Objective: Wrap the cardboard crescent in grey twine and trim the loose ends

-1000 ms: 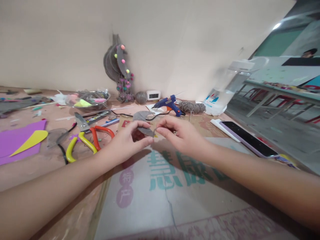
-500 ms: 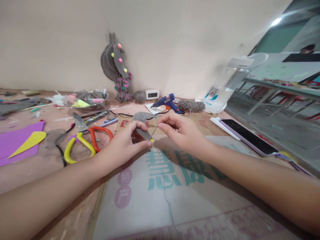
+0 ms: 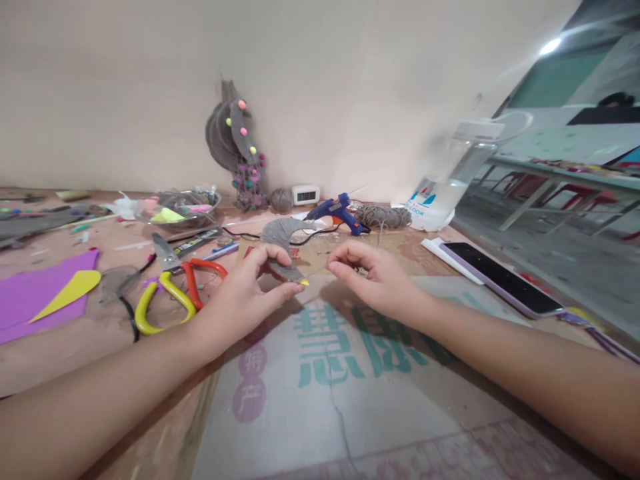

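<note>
A curved crescent piece (image 3: 281,232) wrapped in grey yarn is pinched near its lower end by my left hand (image 3: 260,287). A small yellow tip (image 3: 305,282) shows bare at that end, beside my left thumb. From the tip a strand of grey yarn (image 3: 316,271) runs to the right. The fingertips of my right hand (image 3: 373,277) are closed on this strand, a short way from the piece. Both hands are above a printed cardboard sheet (image 3: 320,413).
Scissors (image 3: 167,287) and purple sheets (image 3: 45,293) lie left. Behind are a bowl (image 3: 210,207), a hanging ornament (image 3: 225,137), a clock (image 3: 305,195), a blue glue gun (image 3: 335,208) and a yarn bundle (image 3: 385,216). A phone (image 3: 500,277) and bottle (image 3: 450,173) are right.
My right hand has moved slightly right, away from the crescent piece, and the yarn strand between them is longer and lies flatter. More of the crescent's upper part shows.
</note>
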A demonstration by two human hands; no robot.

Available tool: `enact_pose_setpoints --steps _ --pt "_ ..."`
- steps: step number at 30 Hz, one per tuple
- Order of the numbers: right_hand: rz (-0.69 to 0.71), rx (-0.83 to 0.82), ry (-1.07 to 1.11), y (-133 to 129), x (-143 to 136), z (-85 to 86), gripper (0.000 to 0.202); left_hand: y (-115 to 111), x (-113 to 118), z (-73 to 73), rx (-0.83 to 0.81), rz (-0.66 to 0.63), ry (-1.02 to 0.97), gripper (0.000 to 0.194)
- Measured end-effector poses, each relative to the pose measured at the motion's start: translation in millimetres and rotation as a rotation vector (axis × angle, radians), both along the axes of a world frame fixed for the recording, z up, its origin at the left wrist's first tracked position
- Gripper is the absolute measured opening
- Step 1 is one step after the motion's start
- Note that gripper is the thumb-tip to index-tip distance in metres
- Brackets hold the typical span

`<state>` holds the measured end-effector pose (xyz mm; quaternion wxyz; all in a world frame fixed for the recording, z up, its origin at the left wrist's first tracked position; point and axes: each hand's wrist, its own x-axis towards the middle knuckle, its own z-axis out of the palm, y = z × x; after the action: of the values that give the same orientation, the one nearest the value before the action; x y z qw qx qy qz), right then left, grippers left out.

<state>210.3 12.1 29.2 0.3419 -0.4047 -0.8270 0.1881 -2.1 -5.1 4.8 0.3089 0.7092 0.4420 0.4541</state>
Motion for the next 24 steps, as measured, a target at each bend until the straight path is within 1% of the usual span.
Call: enact_pose_setpoints --steps 3,6,11,13,16,18,19,21,22,24 --pt "0.001 -0.013 -0.045 1.3 0.9 -3.8 0.013 0.0 -0.7 -0.3 0.001 0.028 -0.043 0.026" --pt "0.012 -0.035 -0.058 2.0 0.4 -6.3 0.012 -0.3 -1.0 -0.6 0.016 0.034 -0.043 0.026" --pt "-0.042 -0.044 -0.048 5.5 -0.5 -8.0 0.013 -2.7 0.1 1.3 0.027 0.017 0.003 0.024" --pt "-0.046 -0.011 -0.063 8.2 0.1 -9.6 0.014 -3.4 0.6 1.9 0.017 0.016 0.018 0.023" --pt "-0.005 0.102 -0.101 11.1 1.7 -12.0 0.012 -3.3 0.3 1.3 0.015 0.015 0.057 0.024" --pt "-0.005 0.144 -0.055 10.0 1.9 -11.2 0.017 -2.6 -0.3 0.2 0.038 0.014 0.100 0.024" --pt "-0.028 0.132 -0.001 8.1 1.5 -9.7 0.020 -2.2 -0.5 -0.3 0.051 0.012 0.118 0.024" --pt "-0.066 0.027 0.121 2.1 -0.9 -5.5 0.017 -1.7 -0.7 -1.0 0.061 0.004 0.138 0.024" --pt "-0.061 -0.057 0.179 -1.7 -2.8 -3.3 0.013 -1.6 -0.8 -1.1 0.060 -0.002 0.137 0.024" --pt "0.018 -0.255 0.258 -9.2 -7.6 -0.3 0.009 -1.5 -0.9 -1.2 0.061 -0.011 0.134 0.024"
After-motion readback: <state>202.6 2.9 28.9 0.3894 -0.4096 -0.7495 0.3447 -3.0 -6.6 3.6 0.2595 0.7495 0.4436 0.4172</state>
